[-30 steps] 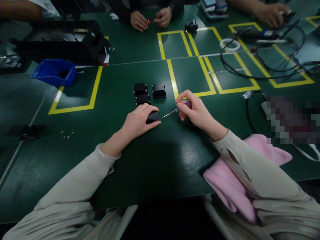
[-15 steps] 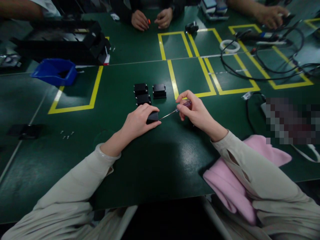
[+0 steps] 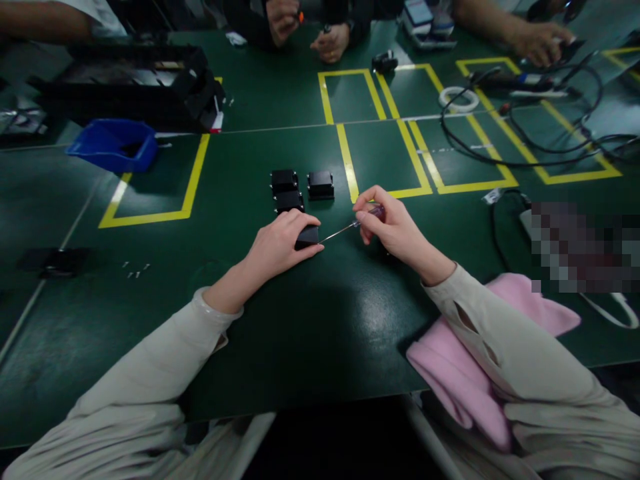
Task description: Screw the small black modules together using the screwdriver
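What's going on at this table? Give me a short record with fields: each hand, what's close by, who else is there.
Left hand: left hand presses a small black box onto the green table.
Right hand: right hand has its grip on a screwdriver, tip at the box.
Close by: three more black boxes; loose screws; blue bin; pink cloth.
Others: co-workers' hands at the far edge.

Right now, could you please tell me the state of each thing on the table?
left hand: pressed over a black block
right hand: gripping a screwdriver, tip at the block
three black blocks: resting untouched
blue bin: upright
pink cloth: crumpled under the right sleeve
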A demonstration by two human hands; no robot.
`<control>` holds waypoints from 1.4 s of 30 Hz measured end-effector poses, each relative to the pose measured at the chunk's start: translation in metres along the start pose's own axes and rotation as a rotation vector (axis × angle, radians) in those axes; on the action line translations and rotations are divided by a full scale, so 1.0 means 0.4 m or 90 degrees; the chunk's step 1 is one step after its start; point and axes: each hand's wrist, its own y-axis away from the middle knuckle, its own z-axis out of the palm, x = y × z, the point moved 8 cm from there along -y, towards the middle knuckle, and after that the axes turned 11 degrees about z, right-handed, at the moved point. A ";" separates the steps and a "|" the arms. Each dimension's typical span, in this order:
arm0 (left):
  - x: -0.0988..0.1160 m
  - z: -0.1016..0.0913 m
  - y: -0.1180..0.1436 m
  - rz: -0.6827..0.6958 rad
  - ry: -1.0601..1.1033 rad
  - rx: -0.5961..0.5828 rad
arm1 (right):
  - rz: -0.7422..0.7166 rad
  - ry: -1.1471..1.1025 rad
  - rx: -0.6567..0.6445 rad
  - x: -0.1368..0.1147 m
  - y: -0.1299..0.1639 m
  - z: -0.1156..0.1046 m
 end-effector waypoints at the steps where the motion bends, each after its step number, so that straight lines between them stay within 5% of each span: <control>1: 0.000 0.000 0.000 -0.002 -0.001 -0.002 | 0.003 0.002 0.000 -0.001 0.001 0.000; 42: 0.004 -0.003 -0.001 -0.009 -0.005 -0.001 | 0.011 0.020 -0.007 0.002 0.000 0.000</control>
